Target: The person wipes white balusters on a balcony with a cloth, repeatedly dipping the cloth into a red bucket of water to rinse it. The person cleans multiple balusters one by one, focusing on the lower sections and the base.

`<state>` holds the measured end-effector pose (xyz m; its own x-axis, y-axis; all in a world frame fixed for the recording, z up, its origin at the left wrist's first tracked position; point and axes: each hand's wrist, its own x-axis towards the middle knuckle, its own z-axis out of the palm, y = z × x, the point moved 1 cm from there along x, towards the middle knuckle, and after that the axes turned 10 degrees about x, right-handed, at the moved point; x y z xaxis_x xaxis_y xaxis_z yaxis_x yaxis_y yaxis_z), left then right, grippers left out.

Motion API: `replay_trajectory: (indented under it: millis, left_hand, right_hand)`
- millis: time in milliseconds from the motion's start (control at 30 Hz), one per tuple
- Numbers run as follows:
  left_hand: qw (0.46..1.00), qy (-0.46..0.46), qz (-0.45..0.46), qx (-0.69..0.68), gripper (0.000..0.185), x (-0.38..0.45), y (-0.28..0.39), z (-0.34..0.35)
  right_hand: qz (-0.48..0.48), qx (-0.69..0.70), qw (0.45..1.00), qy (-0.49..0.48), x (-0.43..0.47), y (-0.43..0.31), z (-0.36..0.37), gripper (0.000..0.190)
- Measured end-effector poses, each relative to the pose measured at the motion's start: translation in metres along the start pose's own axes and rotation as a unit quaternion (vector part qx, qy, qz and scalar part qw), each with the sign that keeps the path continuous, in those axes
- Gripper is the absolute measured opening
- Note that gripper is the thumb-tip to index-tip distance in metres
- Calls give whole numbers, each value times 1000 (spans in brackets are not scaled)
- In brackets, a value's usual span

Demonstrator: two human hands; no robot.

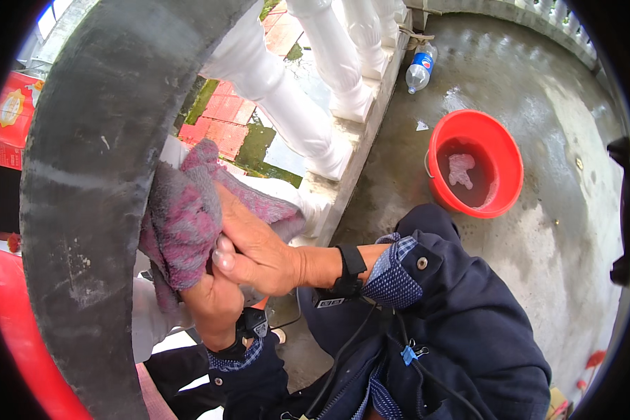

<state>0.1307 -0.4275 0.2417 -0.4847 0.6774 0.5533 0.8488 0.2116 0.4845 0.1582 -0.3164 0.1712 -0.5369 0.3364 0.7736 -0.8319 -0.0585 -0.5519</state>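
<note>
A grey and pink towel (184,226) is wrapped against a white baluster just under the dark concrete handrail (89,199). My right hand (260,249) grips the towel from the right side, its fingers partly hidden behind the folds. Close below it, my left hand (215,304) holds the towel's lower part, with its fingers covered by the cloth. The two hands touch or nearly touch at the thumbs. One loose end of the towel (278,212) hangs over a neighbouring white baluster. Most of the baluster behind the cloth is hidden.
A red bucket (512,173) of murky, foamy water stands on the wet concrete floor (535,252). A plastic Pepsi bottle (420,71) lies by the balustrade's base (370,126). More white balusters (304,131) run away ahead. Cables (341,357) hang across my front.
</note>
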Motion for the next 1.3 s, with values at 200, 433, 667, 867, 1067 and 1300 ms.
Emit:
replay_trajectory:
  millis: [200,433,667,867,1067,1300]
  left_hand:
    - [997,-3,-55,-47,44,-11,2,-3]
    - [983,72,-66,-153,34,-7,5,10]
    - [994,105,-18,-11,24,2,0,14]
    - [992,118,-15,-35,23,4,3,16]
    - [981,65,-115,-140,27,-4,13,7]
    - [995,16,-101,7,34,-25,31,8]
  right_hand:
    - [2,-35,999,-31,-8,6,0,76]
    - [-70,-193,976,73,-25,-15,-9,66]
    - [-103,-252,960,73,-33,-40,-17,52]
    - [-135,-147,980,8,-45,-36,-6,36]
    - [12,-149,983,102,-35,-15,4,31]
    - [69,-11,997,-45,-12,2,-7,40]
